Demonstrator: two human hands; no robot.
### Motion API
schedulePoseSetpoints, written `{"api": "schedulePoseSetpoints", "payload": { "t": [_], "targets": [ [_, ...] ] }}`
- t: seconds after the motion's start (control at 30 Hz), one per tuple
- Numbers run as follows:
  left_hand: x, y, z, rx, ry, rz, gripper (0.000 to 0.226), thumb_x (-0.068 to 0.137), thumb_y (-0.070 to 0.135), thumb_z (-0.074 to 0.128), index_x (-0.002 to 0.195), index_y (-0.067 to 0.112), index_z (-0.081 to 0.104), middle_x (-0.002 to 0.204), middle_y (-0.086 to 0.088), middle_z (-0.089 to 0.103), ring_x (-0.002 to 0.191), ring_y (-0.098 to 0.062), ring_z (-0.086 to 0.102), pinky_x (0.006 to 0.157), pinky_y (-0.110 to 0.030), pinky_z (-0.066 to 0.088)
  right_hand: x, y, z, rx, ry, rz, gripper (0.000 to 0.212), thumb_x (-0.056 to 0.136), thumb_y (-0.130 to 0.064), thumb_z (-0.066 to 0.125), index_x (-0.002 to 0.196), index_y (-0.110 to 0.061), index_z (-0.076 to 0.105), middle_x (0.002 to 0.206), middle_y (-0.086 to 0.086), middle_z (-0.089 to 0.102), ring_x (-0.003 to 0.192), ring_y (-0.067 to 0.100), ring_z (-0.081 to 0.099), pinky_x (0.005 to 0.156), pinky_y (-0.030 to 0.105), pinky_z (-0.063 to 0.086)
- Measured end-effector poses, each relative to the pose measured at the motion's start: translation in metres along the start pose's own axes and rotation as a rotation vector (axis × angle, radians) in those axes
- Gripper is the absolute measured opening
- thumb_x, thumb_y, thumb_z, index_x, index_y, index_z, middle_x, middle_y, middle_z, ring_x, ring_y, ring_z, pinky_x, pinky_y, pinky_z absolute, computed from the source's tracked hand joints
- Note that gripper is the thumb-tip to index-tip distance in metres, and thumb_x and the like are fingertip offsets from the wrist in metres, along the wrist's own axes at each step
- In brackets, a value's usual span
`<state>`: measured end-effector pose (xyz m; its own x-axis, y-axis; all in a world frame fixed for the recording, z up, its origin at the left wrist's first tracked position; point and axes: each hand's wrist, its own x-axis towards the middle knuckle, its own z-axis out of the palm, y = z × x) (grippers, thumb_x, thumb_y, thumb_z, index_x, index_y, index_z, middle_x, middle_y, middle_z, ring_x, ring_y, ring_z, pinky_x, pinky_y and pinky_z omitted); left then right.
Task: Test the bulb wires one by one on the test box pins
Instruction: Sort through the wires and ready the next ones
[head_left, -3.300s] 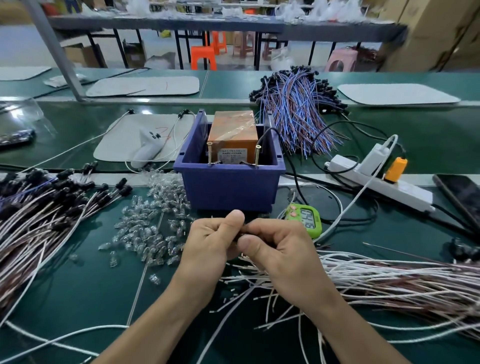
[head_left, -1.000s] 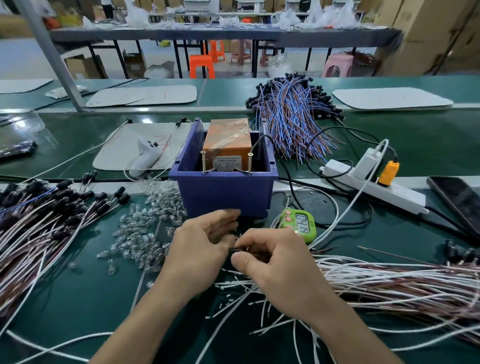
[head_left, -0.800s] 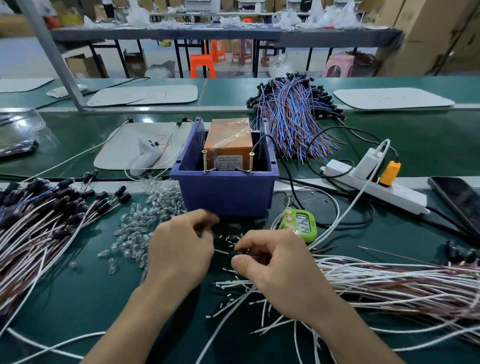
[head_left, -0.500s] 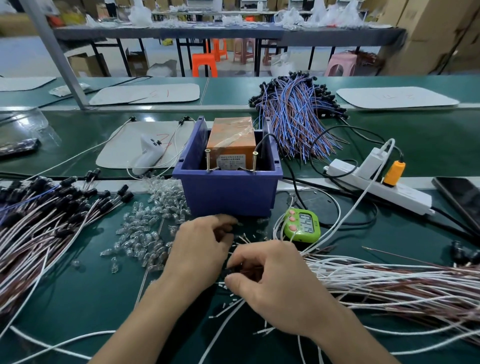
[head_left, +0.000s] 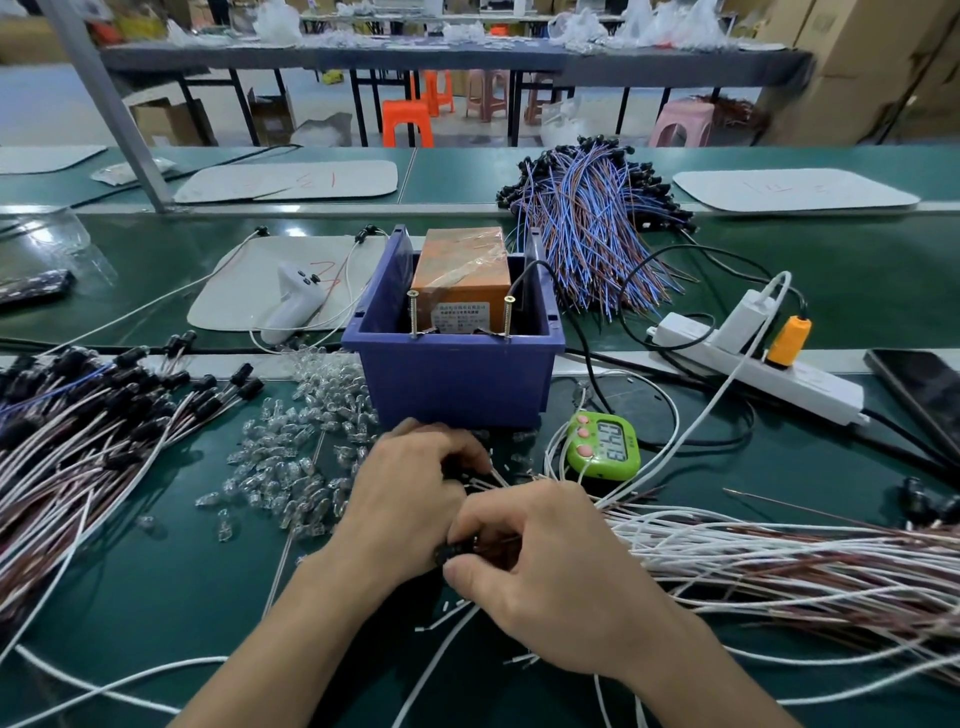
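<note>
Both hands are working low at the near middle of the green worktop (head_left: 156, 582), just in front of the blue plastic test box (head_left: 452, 384). The right hand (head_left: 545, 582) is pinching a small black bulb socket (head_left: 458, 551) between thumb and fingertips. The left hand (head_left: 410, 499) is curling its fingers down among loose wire ends; whether it is gripping anything I cannot tell. Nothing is touching the two upright brass screw pins (head_left: 413, 314) at the box's near rim. A heap of black-socketed wires (head_left: 78, 431) is lying toward the left edge, perhaps already tested, while a large sheaf of white and brown wires (head_left: 779, 561) is waiting toward the right edge, so much seems left.
</note>
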<state>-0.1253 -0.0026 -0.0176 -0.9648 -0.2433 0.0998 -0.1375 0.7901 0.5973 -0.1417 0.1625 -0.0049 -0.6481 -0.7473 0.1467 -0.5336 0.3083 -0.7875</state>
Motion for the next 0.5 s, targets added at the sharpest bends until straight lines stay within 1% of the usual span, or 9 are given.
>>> {"api": "schedulePoseSetpoints", "payload": {
  "t": [0.07, 0.13, 0.2, 0.23, 0.27, 0.33, 0.37, 0.4, 0.5],
  "targets": [
    [0.0019, 0.0004, -0.0005, 0.0, -0.118, 0.103, 0.044, 0.075, 0.002, 0.066, 0.104, 0.031, 0.079, 0.118, 0.023, 0.068, 0.122, -0.003, 0.052, 0.109, -0.021, 0.036, -0.0001, -0.0006, -0.0005, 0.001, -0.001, 0.001, 0.004, 0.082, -0.026, 0.073, 0.08, -0.023, 0.072, 0.064, -0.014, 0.064, 0.061, 0.006, 0.058, 0.056, 0.012, 0.039],
    [0.0028, -0.0016, -0.001, -0.006, -0.215, 0.204, 0.04, 0.081, 0.009, 0.07, 0.113, 0.03, 0.078, 0.141, 0.019, 0.059, 0.138, 0.002, 0.043, 0.117, -0.017, 0.028, 0.0, -0.0011, -0.001, -0.004, -0.006, 0.0, 0.005, 0.083, -0.027, 0.073, 0.08, -0.023, 0.072, 0.065, -0.012, 0.065, 0.062, 0.009, 0.059, 0.056, 0.016, 0.041],
    [0.0009, -0.0038, 0.0013, -0.041, -0.213, 0.214, 0.038, 0.081, 0.01, 0.072, 0.111, 0.032, 0.078, 0.145, 0.018, 0.054, 0.14, 0.007, 0.04, 0.117, -0.012, 0.026, -0.0002, -0.0011, -0.0012, -0.008, -0.011, -0.002, 0.004, 0.083, -0.027, 0.073, 0.08, -0.023, 0.072, 0.064, -0.012, 0.065, 0.062, 0.011, 0.06, 0.055, 0.019, 0.044],
    [-0.0009, -0.0046, 0.0028, -0.074, -0.157, 0.17, 0.037, 0.079, 0.007, 0.073, 0.105, 0.032, 0.08, 0.141, 0.019, 0.059, 0.135, 0.008, 0.045, 0.113, -0.009, 0.03, -0.0003, -0.0009, -0.0012, -0.008, -0.011, -0.001, 0.004, 0.083, -0.027, 0.073, 0.08, -0.024, 0.072, 0.064, -0.012, 0.064, 0.061, 0.01, 0.059, 0.055, 0.018, 0.043],
    [-0.0028, -0.0055, 0.0041, -0.097, -0.074, 0.111, 0.037, 0.076, 0.004, 0.072, 0.097, 0.033, 0.082, 0.132, 0.019, 0.066, 0.125, 0.007, 0.054, 0.107, -0.01, 0.038, -0.0003, -0.0009, -0.0011, -0.007, -0.008, -0.003, 0.004, 0.082, -0.026, 0.073, 0.08, -0.024, 0.072, 0.064, -0.013, 0.064, 0.061, 0.01, 0.059, 0.055, 0.016, 0.042],
    [-0.0049, -0.0062, 0.0051, -0.089, 0.067, 0.007, 0.041, 0.074, 0.0, 0.063, 0.085, 0.034, 0.082, 0.104, 0.02, 0.077, 0.098, -0.001, 0.07, 0.088, -0.021, 0.053, -0.0001, -0.0009, -0.0006, -0.006, 0.0, -0.007, 0.003, 0.081, -0.025, 0.073, 0.079, -0.023, 0.072, 0.063, -0.013, 0.063, 0.061, 0.009, 0.059, 0.056, 0.014, 0.04],
    [-0.0052, -0.0072, 0.0054, -0.084, 0.101, -0.019, 0.044, 0.073, 0.0, 0.057, 0.083, 0.036, 0.081, 0.091, 0.021, 0.077, 0.084, -0.003, 0.07, 0.078, -0.023, 0.054, 0.0, -0.0008, -0.0003, -0.008, 0.003, -0.008, 0.003, 0.081, -0.024, 0.073, 0.078, -0.023, 0.072, 0.064, -0.013, 0.063, 0.061, 0.009, 0.059, 0.056, 0.014, 0.04],
    [-0.0054, -0.0079, 0.0053, -0.09, 0.116, -0.03, 0.046, 0.072, 0.002, 0.053, 0.081, 0.038, 0.08, 0.082, 0.021, 0.075, 0.077, -0.004, 0.068, 0.073, -0.024, 0.053, 0.0001, -0.0006, -0.0001, -0.012, 0.002, -0.009, 0.003, 0.081, -0.024, 0.073, 0.079, -0.023, 0.072, 0.064, -0.012, 0.064, 0.061, 0.009, 0.059, 0.056, 0.014, 0.041],
    [-0.0045, -0.0062, 0.0037, -0.114, 0.113, -0.042, 0.037, 0.066, 0.006, 0.051, 0.067, 0.035, 0.075, 0.077, 0.015, 0.071, 0.08, -0.011, 0.065, 0.076, -0.027, 0.051, 0.0001, 0.0002, 0.0006, -0.014, -0.009, -0.006, 0.003, 0.081, -0.026, 0.073, 0.079, -0.024, 0.072, 0.064, -0.011, 0.064, 0.061, 0.011, 0.059, 0.055, 0.015, 0.041]
  ]
}}
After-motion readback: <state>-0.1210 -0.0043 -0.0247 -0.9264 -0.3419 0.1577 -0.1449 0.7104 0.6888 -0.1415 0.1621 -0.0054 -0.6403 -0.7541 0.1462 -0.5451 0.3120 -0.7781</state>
